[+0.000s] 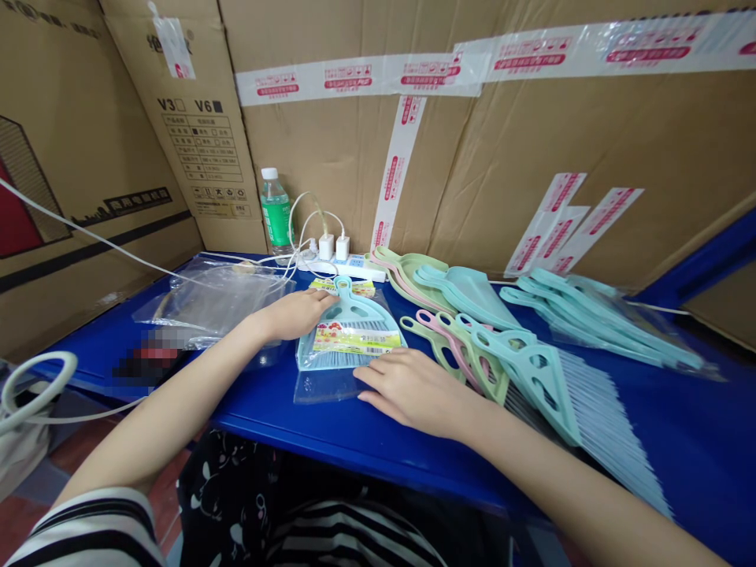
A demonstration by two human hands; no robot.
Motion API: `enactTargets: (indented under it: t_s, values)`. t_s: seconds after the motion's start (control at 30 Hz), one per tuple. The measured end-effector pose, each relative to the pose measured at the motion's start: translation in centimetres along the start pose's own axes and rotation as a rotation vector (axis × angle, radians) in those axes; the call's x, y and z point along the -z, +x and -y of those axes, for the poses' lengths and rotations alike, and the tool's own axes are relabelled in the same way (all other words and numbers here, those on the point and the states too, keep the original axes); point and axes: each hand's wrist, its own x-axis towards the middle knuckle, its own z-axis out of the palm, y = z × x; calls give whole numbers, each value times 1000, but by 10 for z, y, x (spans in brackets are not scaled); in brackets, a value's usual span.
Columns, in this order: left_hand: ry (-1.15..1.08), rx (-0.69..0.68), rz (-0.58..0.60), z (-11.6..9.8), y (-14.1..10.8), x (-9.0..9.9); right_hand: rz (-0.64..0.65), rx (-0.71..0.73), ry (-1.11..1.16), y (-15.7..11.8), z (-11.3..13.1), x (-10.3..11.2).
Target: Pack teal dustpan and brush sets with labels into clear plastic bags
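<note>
A light-blue brush and dustpan set point(360, 309) lies in a clear plastic bag, with a yellow label point(356, 339) across its front. On the upper left of the set rests my left hand point(301, 313), palm down with fingers stretched toward the handle. My right hand point(413, 387) lies at the bag's lower right edge, its fingers extended over the plastic and the thumb apart. Both hands touch the bag without wrapping round it. Green, pink and blue brushes point(537, 370) fan out to the right, and dustpans point(466, 293) are stacked behind them.
Clear plastic bags point(221, 295) lie at the left, near a blurred dark object point(150, 356). A bottle point(276, 213) and a power strip point(366, 268) with plugged-in chargers stand at the back. Bagged blue sets point(614, 319) lie far right. Cardboard point(354, 150) walls the blue table point(331, 429).
</note>
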Motion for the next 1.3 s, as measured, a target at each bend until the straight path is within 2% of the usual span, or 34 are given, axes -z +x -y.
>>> enactTargets:
  t_s: [0.27,1.13,1.3]
  values:
    - [7,-6,-25,2,0,-3,15,-7,-11,0,-1,-3]
    - [-17,25,21,-1,1,0,-13,-10,-8,-1,-2,-7]
    - [-5,2,-12,2,1,-3,14,-19,-15,-1,-1,-4]
